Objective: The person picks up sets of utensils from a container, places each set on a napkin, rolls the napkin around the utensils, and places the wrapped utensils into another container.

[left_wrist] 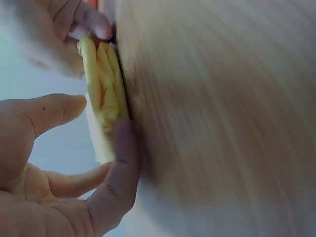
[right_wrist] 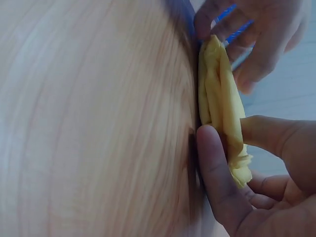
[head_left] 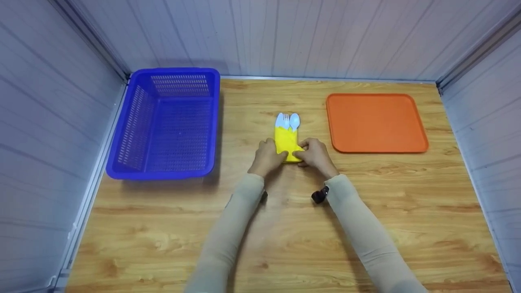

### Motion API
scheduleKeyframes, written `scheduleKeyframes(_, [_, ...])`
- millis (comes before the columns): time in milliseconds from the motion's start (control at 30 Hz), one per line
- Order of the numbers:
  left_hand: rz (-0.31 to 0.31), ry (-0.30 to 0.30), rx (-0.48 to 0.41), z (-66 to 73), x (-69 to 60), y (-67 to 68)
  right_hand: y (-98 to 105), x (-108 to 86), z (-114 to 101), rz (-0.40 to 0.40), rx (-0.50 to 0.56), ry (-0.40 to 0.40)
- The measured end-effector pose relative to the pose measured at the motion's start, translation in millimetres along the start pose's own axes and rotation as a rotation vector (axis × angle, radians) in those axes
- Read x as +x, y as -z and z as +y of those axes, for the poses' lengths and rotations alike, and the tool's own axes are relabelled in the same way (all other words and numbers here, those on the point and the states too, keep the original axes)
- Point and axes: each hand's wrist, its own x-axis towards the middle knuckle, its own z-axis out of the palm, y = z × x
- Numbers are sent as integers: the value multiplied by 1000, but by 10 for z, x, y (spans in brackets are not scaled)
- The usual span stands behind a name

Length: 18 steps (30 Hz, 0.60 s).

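A yellow folded napkin (head_left: 286, 140) lies flat on the table, wrapped around a white plastic knife (head_left: 279, 120), fork (head_left: 286, 121) and spoon (head_left: 294, 121). Their heads stick out at its far end; the handles are hidden. My left hand (head_left: 268, 156) holds the napkin's left side, thumb over its near part. On the opposite side, my right hand (head_left: 316, 156) pinches a corner that sticks out to the right. Both wrist views show the napkin's layered near edge, with the left thumb (left_wrist: 59, 111) and the right thumb (right_wrist: 269, 136) against its upper face.
A blue plastic basket (head_left: 163, 175) with slotted walls stands at the back left. An orange tray (head_left: 376, 124) lies at the back right. Pale panel walls (head_left: 260, 40) enclose the wooden table (head_left: 281, 244) at the back and both sides.
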Motion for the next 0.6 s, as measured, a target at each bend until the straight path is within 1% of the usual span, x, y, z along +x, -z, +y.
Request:
scheduleKeyframes(67, [-6,29,-69,-18,53,20,1,1,0,-10,18,-6])
scheduleKeyframes(133, [-12,42,-104,-23,91,39,2,7,5,-19,32,-12])
scheduleKeyframes(333, [-35,51,-114,15,141,97,19,22,1,-24,55,-47])
scheduleKeyframes(400, [-40,56,-156,10,153,97,31,27,-1,-31,68,-63])
scheduleKeyframes(467, [-43,61,-209,-2,161,87,50,29,3,-44,103,-78])
scheduleKeyframes(600, [-76,92,-327,-23,158,43,85,7,21,-59,216,-100])
